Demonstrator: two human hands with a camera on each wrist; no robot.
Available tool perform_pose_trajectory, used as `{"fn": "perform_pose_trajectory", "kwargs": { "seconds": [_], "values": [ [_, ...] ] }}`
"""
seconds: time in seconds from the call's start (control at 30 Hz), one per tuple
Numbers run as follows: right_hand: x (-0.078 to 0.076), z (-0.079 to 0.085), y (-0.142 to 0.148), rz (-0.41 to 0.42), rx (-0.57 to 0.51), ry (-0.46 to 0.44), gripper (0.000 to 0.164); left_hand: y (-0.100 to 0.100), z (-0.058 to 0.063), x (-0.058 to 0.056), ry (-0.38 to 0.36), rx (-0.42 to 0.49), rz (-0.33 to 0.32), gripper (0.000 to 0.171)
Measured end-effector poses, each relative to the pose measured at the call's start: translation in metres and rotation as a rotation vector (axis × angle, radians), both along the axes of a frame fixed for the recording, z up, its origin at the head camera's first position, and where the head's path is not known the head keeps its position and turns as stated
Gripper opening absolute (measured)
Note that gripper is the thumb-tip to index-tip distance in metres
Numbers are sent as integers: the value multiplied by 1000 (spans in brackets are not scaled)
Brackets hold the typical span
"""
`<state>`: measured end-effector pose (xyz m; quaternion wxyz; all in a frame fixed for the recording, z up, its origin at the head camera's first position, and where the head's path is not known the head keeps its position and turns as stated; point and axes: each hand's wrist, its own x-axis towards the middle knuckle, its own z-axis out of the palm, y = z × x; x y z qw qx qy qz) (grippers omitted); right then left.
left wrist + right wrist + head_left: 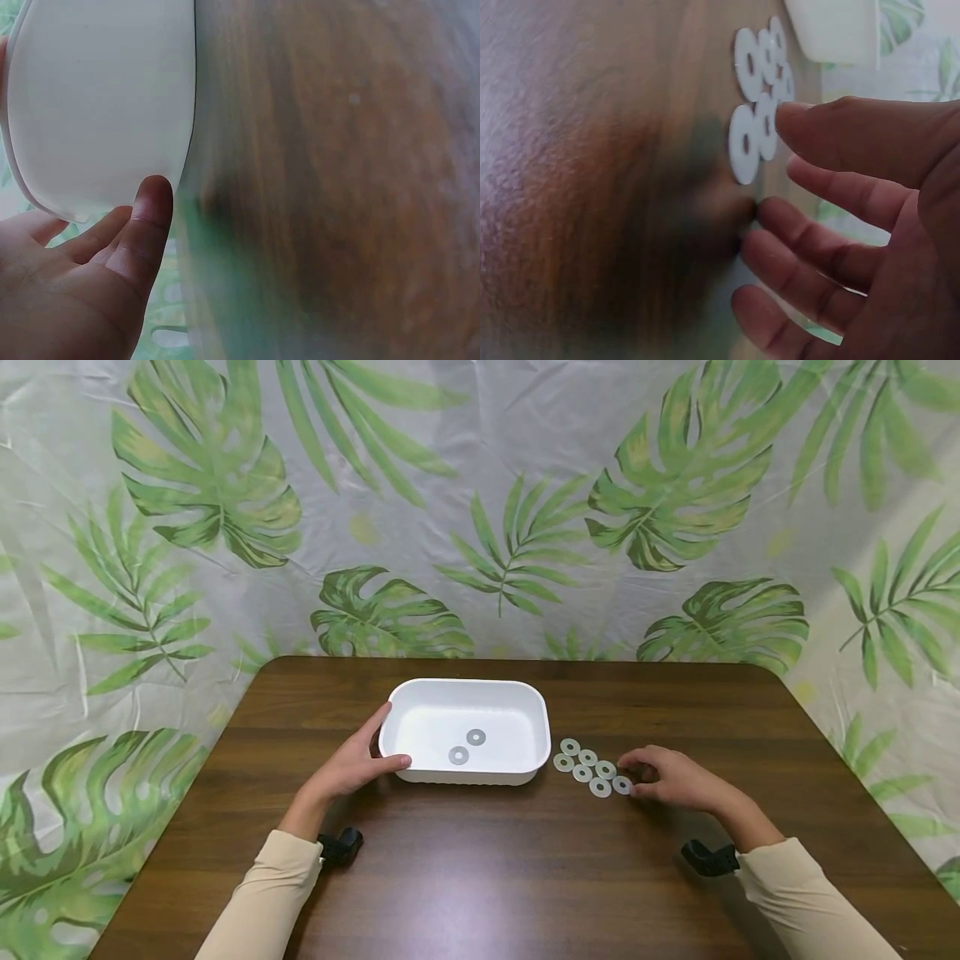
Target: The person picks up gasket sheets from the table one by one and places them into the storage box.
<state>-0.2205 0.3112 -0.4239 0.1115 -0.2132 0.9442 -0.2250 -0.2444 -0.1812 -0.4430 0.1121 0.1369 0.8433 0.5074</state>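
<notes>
Cloth (525, 410), pale and leaf-printed, rose behind the dark wooden worktop (480, 877). Two cream sleeves (262, 893) reached in from the near side. Left of the worktop's middle sat a white tub (465, 703), upright and open at the top. The left hand (352, 764) held it by the near left corner, that grip closed across the edge with the thumb on the near side and the fingers along the left end. The right hand (678, 777) was low over the worktop on the tub's right, its grip loosely bent, thumb and fingers apart, with nothing seen pinched between them. On each wrist was a black camera (341, 847). Smallest were the flat washers (582, 773): seven lay in a close cluster between the tub and the right hand, and two more (476, 737) lay apart on the tub's floor. The thumb was at the nearest washer on the right; whether it touched could not be told. The step in hand seemed to be picking up a washer while the tub was steadied. The next move appeared to call for pinching one thin disc by its edge, without scattering its neighbours.
</notes>
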Motion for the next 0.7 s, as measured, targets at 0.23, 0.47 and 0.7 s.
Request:
{"fn": "perform_pose_trajectory", "kwargs": {
  "seconds": [0.23, 0.47, 0.7],
  "values": [
    [-4, -4, 1, 7, -1, -11, 33, 0, 0, 1, -9, -5, 7, 104],
    [-10, -13, -2, 19, 63, 101, 22, 0, 0, -1, -7, 1, -1, 105],
    [-9, -15, -6, 20, 86, 137, 17, 0, 0, -1, 3, -8, -5, 104]
  ]
}}
